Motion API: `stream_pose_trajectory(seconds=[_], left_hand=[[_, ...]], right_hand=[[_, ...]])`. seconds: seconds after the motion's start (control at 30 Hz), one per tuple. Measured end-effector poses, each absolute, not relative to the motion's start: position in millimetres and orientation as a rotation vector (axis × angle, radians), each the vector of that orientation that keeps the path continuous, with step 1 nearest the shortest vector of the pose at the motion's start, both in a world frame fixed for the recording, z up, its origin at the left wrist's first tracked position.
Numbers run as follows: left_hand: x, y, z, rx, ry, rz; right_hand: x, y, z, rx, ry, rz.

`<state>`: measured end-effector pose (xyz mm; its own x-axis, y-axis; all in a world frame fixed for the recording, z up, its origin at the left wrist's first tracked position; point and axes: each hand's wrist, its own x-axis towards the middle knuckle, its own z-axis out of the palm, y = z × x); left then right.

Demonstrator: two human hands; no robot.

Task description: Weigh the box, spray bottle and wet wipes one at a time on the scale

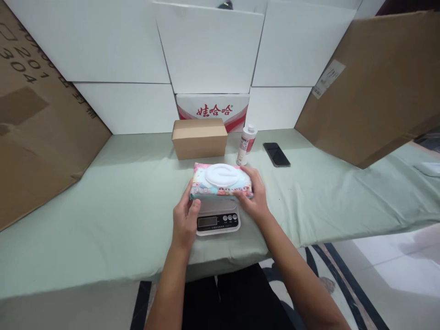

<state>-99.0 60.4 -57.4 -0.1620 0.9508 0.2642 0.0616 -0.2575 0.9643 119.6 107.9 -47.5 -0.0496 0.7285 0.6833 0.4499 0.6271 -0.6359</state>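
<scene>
Counter [103,206]: a long surface under pale green cloth, walled behind by white boards and flanked by large brown cardboard sheets.
Cardboard box [200,138]: small, brown, closed, standing at the back just behind the scale.
Pack of wipes [222,181]: a soft, colourful pack with a white oval lid on top, lying flat across the scale's platform and wider than it, so both ends stick out over the sides.
Scale [218,219]: a small white kitchen scale near the counter's front edge; its dark display and buttons face the person, and the reading is too small to tell.
Left hand [185,219]: fingers curled lightly against the pack's left end, grasping it.
Right hand [253,195]: fingers wrapped over the pack's right end, holding it from above and the side.
Phone [276,154]: dark, lying flat, well to the right.
Bottle [246,145]: small, white, upright, just behind the pack's right corner.
Risk, weight: both hands bear on the pack, so any reading would likely be false.
Risk, balance: the overhanging soft pack could sag or tip off if let go off-centre.
Risk, bottle: the right hand is close enough to knock it over.
</scene>
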Motion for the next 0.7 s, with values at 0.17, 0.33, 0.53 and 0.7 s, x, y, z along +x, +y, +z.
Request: stream_pose_trajectory(seconds=[0.17,0.33,0.53,0.7], left_hand=[[-50,66,-11,1.613,1.05,1.243],[23,113,20,1.707,1.034,0.796],[72,178,9,1.766,1.098,0.506],[67,138,9,2.015,1.258,0.488]], right_hand=[[187,78,-38,-1.141,-1.498,0.171],[268,85,-44,-1.377,-1.373,0.037],[313,127,-70,-1.599,-1.339,0.13],[315,128,-53,-1.705,-1.544,-0.047]])
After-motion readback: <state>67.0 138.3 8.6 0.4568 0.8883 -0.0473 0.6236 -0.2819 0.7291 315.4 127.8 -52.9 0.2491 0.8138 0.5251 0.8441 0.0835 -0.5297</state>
